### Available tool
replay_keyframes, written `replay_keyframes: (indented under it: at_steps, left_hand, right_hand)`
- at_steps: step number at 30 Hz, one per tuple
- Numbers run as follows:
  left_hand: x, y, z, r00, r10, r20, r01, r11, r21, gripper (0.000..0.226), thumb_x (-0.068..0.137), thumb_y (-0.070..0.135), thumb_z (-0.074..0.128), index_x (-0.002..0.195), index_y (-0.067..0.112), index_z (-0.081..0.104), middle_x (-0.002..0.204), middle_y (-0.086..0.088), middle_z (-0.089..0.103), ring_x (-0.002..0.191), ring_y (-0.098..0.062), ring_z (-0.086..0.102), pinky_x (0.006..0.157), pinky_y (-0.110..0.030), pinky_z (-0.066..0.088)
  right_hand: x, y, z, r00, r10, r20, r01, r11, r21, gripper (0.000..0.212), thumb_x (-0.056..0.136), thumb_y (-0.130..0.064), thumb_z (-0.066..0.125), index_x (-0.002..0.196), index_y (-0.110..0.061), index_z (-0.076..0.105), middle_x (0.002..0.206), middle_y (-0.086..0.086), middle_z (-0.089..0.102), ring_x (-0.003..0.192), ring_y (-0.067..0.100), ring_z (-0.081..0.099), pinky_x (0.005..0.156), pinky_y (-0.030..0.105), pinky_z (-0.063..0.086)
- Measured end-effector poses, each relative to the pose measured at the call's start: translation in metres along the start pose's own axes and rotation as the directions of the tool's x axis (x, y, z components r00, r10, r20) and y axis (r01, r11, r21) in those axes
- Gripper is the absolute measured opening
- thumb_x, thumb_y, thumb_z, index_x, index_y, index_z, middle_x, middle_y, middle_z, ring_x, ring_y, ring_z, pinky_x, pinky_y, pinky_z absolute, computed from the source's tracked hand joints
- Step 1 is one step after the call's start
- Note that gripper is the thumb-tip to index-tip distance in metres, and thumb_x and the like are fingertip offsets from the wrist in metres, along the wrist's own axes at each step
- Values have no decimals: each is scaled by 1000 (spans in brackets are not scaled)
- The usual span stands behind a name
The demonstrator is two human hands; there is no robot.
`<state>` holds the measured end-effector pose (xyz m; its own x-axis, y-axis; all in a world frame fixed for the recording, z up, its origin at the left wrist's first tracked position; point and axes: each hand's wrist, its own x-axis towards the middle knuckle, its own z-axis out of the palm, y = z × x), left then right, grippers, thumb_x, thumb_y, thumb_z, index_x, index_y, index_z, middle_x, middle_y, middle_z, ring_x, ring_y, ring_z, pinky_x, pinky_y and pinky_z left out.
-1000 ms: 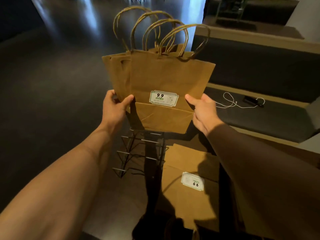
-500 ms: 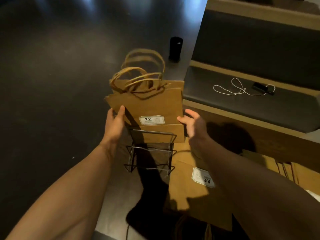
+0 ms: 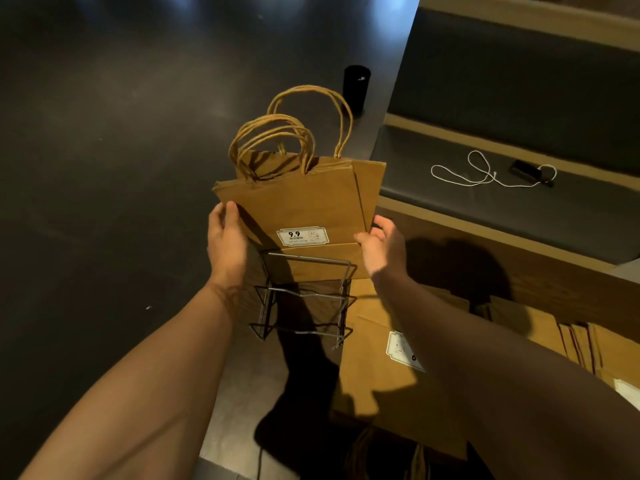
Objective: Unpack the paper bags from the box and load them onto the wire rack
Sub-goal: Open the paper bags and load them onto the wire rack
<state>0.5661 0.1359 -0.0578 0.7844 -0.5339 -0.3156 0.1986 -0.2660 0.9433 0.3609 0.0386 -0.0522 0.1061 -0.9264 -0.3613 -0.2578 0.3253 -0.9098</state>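
Paper bags (image 3: 301, 206), a flat brown bundle with twisted handles (image 3: 277, 140) standing up, sit with their lower edge dropped behind the top wire of the wire rack (image 3: 304, 296), the front bag showing a white label (image 3: 302, 235) that reads 9.9. The left hand (image 3: 225, 237) lies against the bundle's left edge with fingers straight and spread along the paper. The right hand (image 3: 381, 247) is at the bundle's lower right corner, fingers loosely extended and touching the paper; whether the thumb pinches it cannot be told. The rack stands on a dark surface (image 3: 104, 168). More flat bags (image 3: 377, 386) lie just right of the rack under the right forearm. A black cylinder (image 3: 356, 86) stands beyond the bundle. A white cord (image 3: 485, 174) lies on a dark bench seat (image 3: 519, 209) at right.
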Motion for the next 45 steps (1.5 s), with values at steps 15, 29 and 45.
replay_keyframes:
  at_steps: [15,29,45]
  left_hand:
    - [-36,28,4,984,134,-114,-83,925,371,31,98,35,51,76,16,60,79,1,62,93,-25,60,87,-34,45]
    - [-154,-54,125,814,-251,523,-93,834,545,23,78,36,58,83,23,76,106,-9,74,112,-31,64,99,-39,49]
    - [-186,-90,126,849,-469,244,68,555,829,39,94,24,47,122,-1,58,128,-22,58,115,-37,59,96,-40,49]
  right_hand:
    - [-5,-2,-24,999,30,-31,-33,993,-115,40,94,-10,56,135,-13,54,125,6,58,110,20,54,92,30,46]
    - [-39,73,-134,923,321,-211,-375,871,-318,34,94,-20,52,124,-3,54,115,18,59,95,31,60,65,25,38]
    - [-66,136,-166,823,548,-146,-567,807,-167,32,90,-17,50,114,0,62,108,15,65,89,29,61,62,26,41]
